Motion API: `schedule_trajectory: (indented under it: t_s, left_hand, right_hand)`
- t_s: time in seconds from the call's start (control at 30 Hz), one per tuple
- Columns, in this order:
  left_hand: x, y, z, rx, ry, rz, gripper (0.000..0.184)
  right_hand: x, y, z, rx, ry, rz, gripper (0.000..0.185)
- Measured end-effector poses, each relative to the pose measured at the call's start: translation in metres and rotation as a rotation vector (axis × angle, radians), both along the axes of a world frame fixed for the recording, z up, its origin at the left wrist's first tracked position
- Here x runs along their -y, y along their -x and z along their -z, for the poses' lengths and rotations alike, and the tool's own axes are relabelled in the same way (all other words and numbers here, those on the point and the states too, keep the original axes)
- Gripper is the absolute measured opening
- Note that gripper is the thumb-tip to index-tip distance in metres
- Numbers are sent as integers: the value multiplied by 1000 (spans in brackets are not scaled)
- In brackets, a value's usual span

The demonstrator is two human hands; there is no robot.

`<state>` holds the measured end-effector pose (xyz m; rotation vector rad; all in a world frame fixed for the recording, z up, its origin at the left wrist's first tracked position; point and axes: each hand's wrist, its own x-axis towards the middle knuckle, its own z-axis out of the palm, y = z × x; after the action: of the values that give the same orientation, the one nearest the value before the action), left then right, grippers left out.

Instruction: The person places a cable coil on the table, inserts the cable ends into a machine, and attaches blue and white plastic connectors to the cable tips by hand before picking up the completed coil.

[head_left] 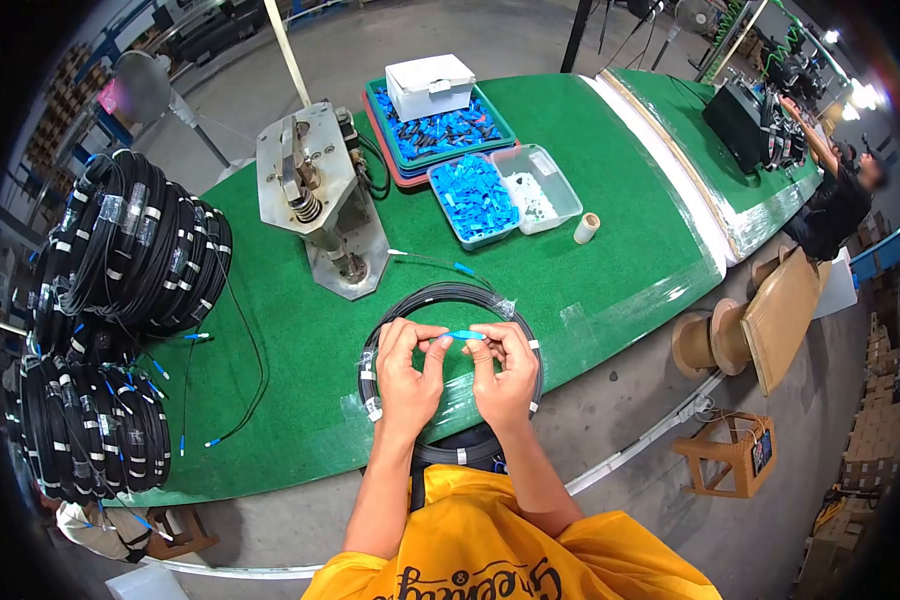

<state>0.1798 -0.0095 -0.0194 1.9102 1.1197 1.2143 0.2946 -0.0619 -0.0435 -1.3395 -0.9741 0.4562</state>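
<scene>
Blue connector piece (465, 336) is up between both hands, above the opening of the black cable coil (448, 293), toward the coil's 12 o'clock side. Step in hand looks like close fingertip work on this piece: left hand (407, 372) pinches its 9 o'clock end with thumb and fingers, right hand (506, 374) pinches the 3 o'clock end the same way. Both grips are together, clamped on the piece, hands slightly apart with only the middle exposed. Next move likely calls for both pinches level and in line, with light, even pressure; whether pressing, twisting or pulling is needed, cannot tell. Looks: slim, bright blue, smooth, lying roughly along the 9-to-3 line; ends covered by fingers, so any join to a cable can't be made out. Coil lies on the green table (620, 290), wrapped with white bands and clear film. From the hands, a loose cable end with a blue plug (464, 268) sits near at 12 o'clock, and farther that way a tub of blue parts (473, 198). Clear tub (538, 178) with white bits at 1 o'clock, small roll (587, 228) between 1 and 2, metal press (342, 240) between 10 and 11, stacked coils (135, 250) well apart, between 9 and 10.
</scene>
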Motion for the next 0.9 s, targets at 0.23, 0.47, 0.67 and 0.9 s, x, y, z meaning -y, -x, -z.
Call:
schedule_trajectory:
  t_s: [0.23, 0.47, 0.67, 0.9]
  left_hand:
    - [-9, 10, -7, -1, 50, 116, 8]
    - [-14, 16, -3, 15, 7, 181, 8]
    - [-10, 10, -2, 10, -8, 113, 8]
    - [2, -2, 23, 462, 363, 225, 10]
  right_hand:
    - [-1, -16, -5, -63, -10, -193, 10]
    - [-1, -18, -7, -42, 9, -252, 9]
    - [-6, -13, -4, -67, -4, -225, 9]
    - [-7, -4, -6, -513, -104, -347, 12]
